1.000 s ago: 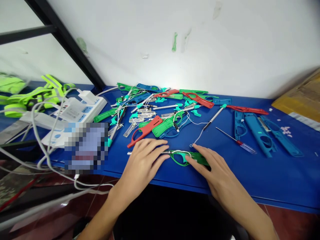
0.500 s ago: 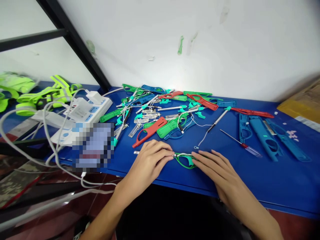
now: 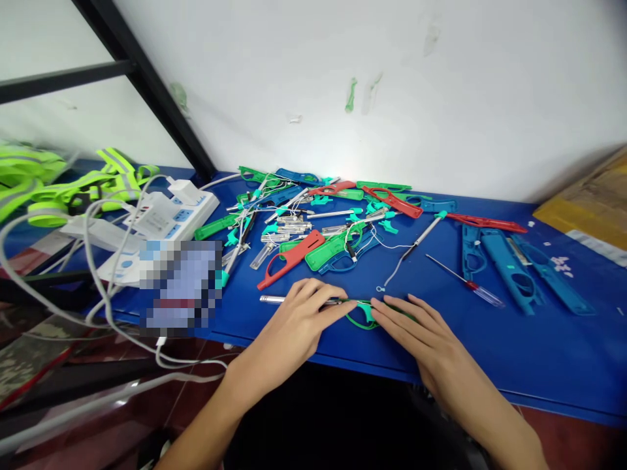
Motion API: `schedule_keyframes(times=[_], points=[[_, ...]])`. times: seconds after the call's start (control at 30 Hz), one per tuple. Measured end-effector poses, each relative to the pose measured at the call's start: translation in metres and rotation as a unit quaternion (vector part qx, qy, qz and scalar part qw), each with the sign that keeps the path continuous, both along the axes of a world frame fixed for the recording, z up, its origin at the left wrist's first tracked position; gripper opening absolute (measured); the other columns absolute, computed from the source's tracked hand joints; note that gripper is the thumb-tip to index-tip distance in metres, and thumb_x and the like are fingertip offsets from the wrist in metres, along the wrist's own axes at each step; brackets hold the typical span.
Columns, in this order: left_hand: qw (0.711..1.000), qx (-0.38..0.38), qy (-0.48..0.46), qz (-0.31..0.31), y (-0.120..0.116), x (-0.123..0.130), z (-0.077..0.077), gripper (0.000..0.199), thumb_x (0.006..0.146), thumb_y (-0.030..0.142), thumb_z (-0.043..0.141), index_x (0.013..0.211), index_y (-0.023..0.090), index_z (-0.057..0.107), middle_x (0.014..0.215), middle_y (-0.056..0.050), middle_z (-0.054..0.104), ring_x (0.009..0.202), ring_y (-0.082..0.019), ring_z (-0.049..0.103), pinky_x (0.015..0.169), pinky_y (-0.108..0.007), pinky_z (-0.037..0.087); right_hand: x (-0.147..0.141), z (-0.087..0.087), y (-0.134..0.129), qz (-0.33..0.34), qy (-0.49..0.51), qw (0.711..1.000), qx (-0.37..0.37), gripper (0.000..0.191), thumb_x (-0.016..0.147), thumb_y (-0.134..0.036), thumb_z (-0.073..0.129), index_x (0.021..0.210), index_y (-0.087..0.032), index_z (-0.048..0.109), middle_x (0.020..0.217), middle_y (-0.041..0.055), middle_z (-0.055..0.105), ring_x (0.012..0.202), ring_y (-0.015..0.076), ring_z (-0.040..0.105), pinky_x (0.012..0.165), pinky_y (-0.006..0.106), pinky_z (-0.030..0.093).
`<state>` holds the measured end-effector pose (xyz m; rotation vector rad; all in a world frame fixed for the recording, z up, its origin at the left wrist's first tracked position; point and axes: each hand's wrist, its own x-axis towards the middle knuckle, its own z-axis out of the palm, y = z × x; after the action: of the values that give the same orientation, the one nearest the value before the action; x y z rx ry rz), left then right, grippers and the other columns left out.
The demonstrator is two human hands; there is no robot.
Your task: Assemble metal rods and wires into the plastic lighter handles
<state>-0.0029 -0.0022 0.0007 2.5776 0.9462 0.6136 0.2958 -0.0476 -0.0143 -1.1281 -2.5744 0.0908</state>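
Note:
A green stick lighter [image 3: 365,326] lies along the blue table in front of me, its inner parts and a thin white wire exposed. Its silver metal tube [image 3: 271,299] points left from under my left hand [image 3: 298,323]. That hand is closed over the tube's inner end, thumb and fingertips pinching beside the trigger guard. The teal trigger [image 3: 366,313] shows between my hands. My right hand [image 3: 426,333] covers the handle with its long fingers laid over it, thumb hidden, holding it against the table.
Behind lies a heap of lighter parts: a red shell [image 3: 294,258], a green shell [image 3: 329,252], tubes and wires. A screwdriver [image 3: 482,293] and blue shells [image 3: 509,264] are at right. A power strip [image 3: 189,219] and a blurred-out phone [image 3: 183,287] stand left, a cardboard box [image 3: 588,189] right.
My left thumb and fingertips have slid slightly right along the lighter, and more of the metal tube shows at left. My right hand stays over the handle. The view has shifted slightly.

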Motion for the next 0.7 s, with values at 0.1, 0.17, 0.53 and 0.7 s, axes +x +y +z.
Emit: schedule_keyframes(times=[0.1, 0.17, 0.53, 0.7], points=[[1.000, -0.011, -0.013, 0.007, -0.001, 0.002, 0.001, 0.065, 0.101, -0.010, 0.049, 0.152, 0.028, 0.065, 0.140, -0.008, 0.069, 0.124, -0.026, 0.060, 0.107, -0.046, 0.051, 0.001, -0.001, -0.002, -0.002, 0.004, 1.000, 0.005, 0.092, 0.096, 0.007, 0.039, 0.179, -0.030, 0.021, 0.167, 0.0038, 0.060, 0.159, 0.0214, 0.052, 0.132, 0.057, 0.042], [0.999, -0.025, -0.027, 0.018, -0.002, 0.005, 0.002, 0.064, 0.103, -0.008, 0.048, 0.152, 0.029, 0.064, 0.140, -0.007, 0.069, 0.124, -0.026, 0.060, 0.106, -0.046, 0.050, 0.002, -0.001, -0.004, -0.001, 0.008, 1.000, 0.009, 0.089, 0.098, 0.006, 0.040, 0.178, -0.029, 0.024, 0.167, 0.0039, 0.060, 0.160, 0.0213, 0.051, 0.134, 0.057, 0.040], [0.996, -0.031, -0.044, 0.068, -0.009, 0.018, 0.006, 0.030, 0.112, 0.009, 0.052, 0.129, 0.023, 0.072, 0.130, -0.006, 0.071, 0.120, -0.026, 0.061, 0.103, -0.045, 0.046, -0.003, 0.007, -0.002, -0.006, 0.009, 1.000, 0.021, 0.090, 0.096, 0.005, 0.042, 0.178, -0.029, 0.027, 0.159, 0.0026, 0.068, 0.151, 0.0228, 0.061, 0.128, 0.053, 0.051], [0.996, -0.044, -0.049, 0.053, -0.007, 0.017, 0.004, 0.025, 0.116, 0.016, 0.052, 0.128, 0.024, 0.072, 0.124, -0.004, 0.074, 0.114, -0.023, 0.063, 0.098, -0.041, 0.045, 0.000, 0.007, -0.004, -0.011, 0.050, 0.998, -0.028, 0.090, 0.097, 0.006, 0.042, 0.176, -0.035, 0.034, 0.159, 0.0023, 0.068, 0.153, 0.0229, 0.058, 0.128, 0.054, 0.050]])
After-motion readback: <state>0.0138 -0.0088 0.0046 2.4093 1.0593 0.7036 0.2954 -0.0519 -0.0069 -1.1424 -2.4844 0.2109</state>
